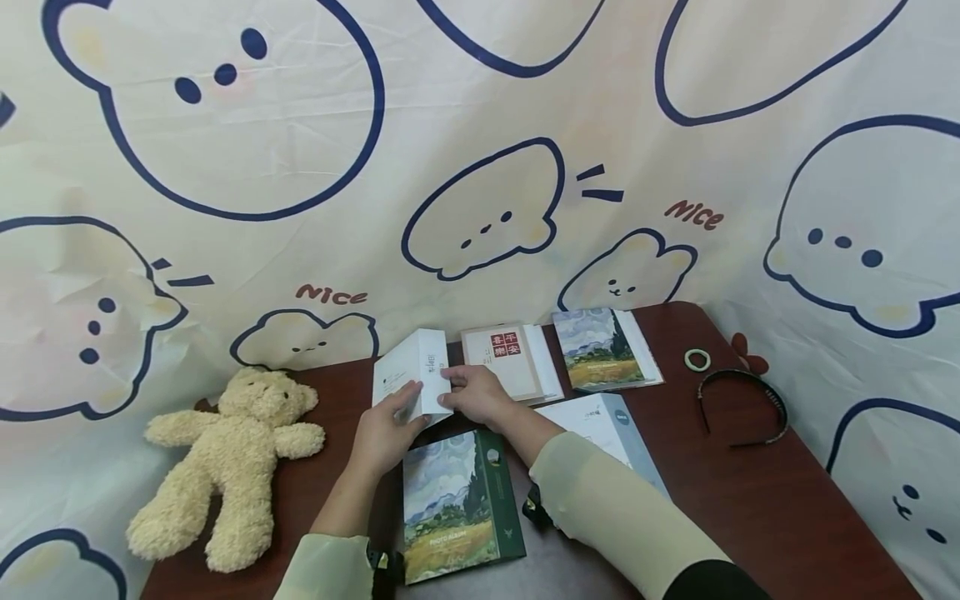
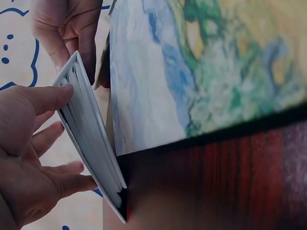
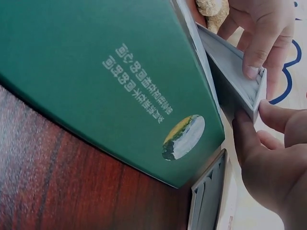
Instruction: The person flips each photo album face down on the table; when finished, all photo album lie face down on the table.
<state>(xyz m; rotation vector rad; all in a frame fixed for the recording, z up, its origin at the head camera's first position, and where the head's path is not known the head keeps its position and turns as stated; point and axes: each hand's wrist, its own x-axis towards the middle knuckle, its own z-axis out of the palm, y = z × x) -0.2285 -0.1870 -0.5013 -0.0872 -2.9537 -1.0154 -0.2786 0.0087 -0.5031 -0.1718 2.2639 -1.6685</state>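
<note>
Pointing long axis toward backdrop (image 1: pixel 465 304), white album (image 1: pixel 394 373), spine (image 1: pixel 432 350) rightward; left hand (image 1: pixel 386 432), right hand (image 1: pixel 478 395), both grips clamped on it.

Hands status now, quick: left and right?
Left hand: closed on the white book, thumb and fingers gripping it.
Right hand: closed on the same book, pinching its spine side.

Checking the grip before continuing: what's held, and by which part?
The white album: left hand at its near end, right hand at its spine.
</note>
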